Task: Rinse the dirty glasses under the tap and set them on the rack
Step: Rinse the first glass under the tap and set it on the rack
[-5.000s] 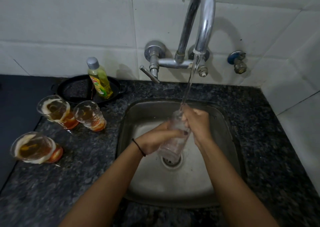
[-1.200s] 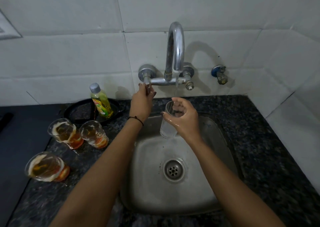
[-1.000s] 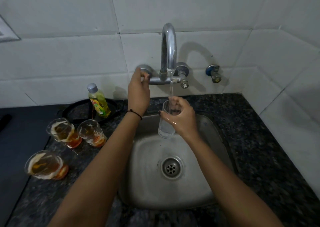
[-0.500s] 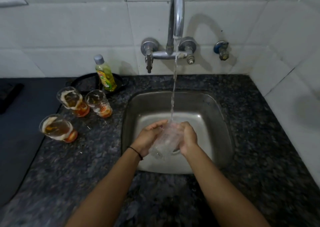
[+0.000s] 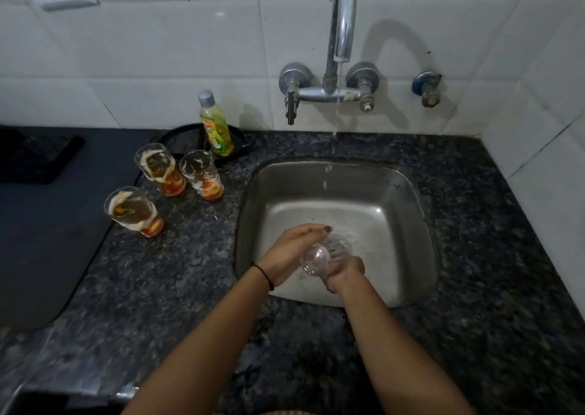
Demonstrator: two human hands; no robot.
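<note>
Both hands, left hand [image 5: 289,250] and right hand [image 5: 343,270], closed their fingers around a clear glass [image 5: 323,254] over the sink [image 5: 408,199], while three dirty glasses [image 5: 160,169] stood on the counter [image 5: 177,275] beside a soap bottle [image 5: 215,126].

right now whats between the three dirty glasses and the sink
Only bare speckled granite counter separates the dirty glasses from the sink, per the head view.

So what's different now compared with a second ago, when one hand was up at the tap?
The left hand has let go of the tap handle and dropped into the sink, joining the right hand on the clear glass, now lower and tipped. The stream has thinned to drips. The three dirty glasses and soap bottle haven't moved.
</note>
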